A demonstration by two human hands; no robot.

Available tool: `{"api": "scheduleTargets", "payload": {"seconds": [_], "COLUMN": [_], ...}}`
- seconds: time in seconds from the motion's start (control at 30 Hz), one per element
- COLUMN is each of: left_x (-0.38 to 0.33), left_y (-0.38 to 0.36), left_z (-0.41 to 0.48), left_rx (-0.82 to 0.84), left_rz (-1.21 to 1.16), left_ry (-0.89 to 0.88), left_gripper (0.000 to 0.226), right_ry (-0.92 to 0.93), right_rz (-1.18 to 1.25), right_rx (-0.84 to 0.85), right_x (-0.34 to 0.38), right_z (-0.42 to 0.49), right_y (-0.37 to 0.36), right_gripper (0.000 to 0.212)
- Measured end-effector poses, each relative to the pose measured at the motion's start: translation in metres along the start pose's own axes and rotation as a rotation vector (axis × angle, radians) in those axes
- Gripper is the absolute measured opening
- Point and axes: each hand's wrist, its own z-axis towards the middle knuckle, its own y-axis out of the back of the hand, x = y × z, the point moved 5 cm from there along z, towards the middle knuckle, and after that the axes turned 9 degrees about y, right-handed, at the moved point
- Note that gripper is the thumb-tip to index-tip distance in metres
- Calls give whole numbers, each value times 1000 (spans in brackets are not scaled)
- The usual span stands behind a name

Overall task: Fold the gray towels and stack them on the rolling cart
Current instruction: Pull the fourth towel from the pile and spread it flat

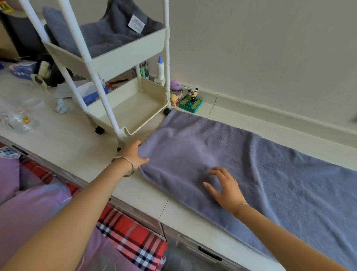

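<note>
Glassware (17, 115): stood at the far left of the counter (71, 144), well apart from the work.
Rolling cart (117, 60): stood on the counter just left of the towel's end; its top tray held heaped towels (107, 34), and its bottom tray looked bare.
Left hand (133, 155): gripped the near corner of the towel's left short end, thumb on top and fingers curled under the cloth, just beside the cart's foot.
Gray towel (277, 172): lay spread flat along the counter, one short end by the cart wheel, its long axis running away to the right and out of view.
Right hand (225, 188): fingers spread apart, holding nothing, over the towel close to its near long edge; whether it pressed or hovered could not be told.
Panda figurine (192, 93): sat by the wall, near the towel's far corner.
Relation for the next move: the left hand already held the short end, so the fold would probably run rightward along the long axis, past the right hand.
</note>
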Motion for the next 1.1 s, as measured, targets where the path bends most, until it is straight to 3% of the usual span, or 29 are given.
{"api": "scheduleTargets", "payload": {"seconds": [0.07,0.1,0.13,0.23,0.3,0.33,0.4,0.47,0.57,0.67,0.83,0.93,1.1], "left_x": [13,14,13,8,7,6,-1,-20,-43,-53,-70,-113,-187], "left_y": [-2,-6,-12,-29,-33,-32,-28,-37,-83,-125,-146,-158,-213], "left_z": [-3,-7,-9,-7,-6,-9,-11,-18,-27,-35,-38,-49,-87], "left_rx": [-72,-96,-94,18,54,9,-263,-377,-78,106,37,-33,64], "left_rz": [396,436,399,-19,-20,122,416,533,493,434,478,439,431], "left_ry": [93,113,112,156,155,131,0,-212,-323,-239,-53,-180,-472], "left_gripper": [42,39,37,34,46,55,69,77,65,60,70,70,63], "right_ry": [-9,-10,-4,33,86,108,110,55,-40,-63,-93,-246,-420], "right_rz": [-41,-60,-76,-81,-82,-96,-131,-185,-274,-333,-332,-340,-351], "right_rx": [-2,7,23,128,197,206,179,159,164,210,129,49,14], "right_x": [-1,-2,-2,3,8,10,10,8,-2,-12,-34,-67,-108], "right_z": [2,2,0,-7,-13,-15,-14,-13,-15,-28,-51,-70,-110], "right_y": [4,6,6,1,-7,-10,-14,-15,-17,-22,-3,26,64], "right_gripper": [39,38,41,71,83,86,85,78,84,94,70,76,72]}}
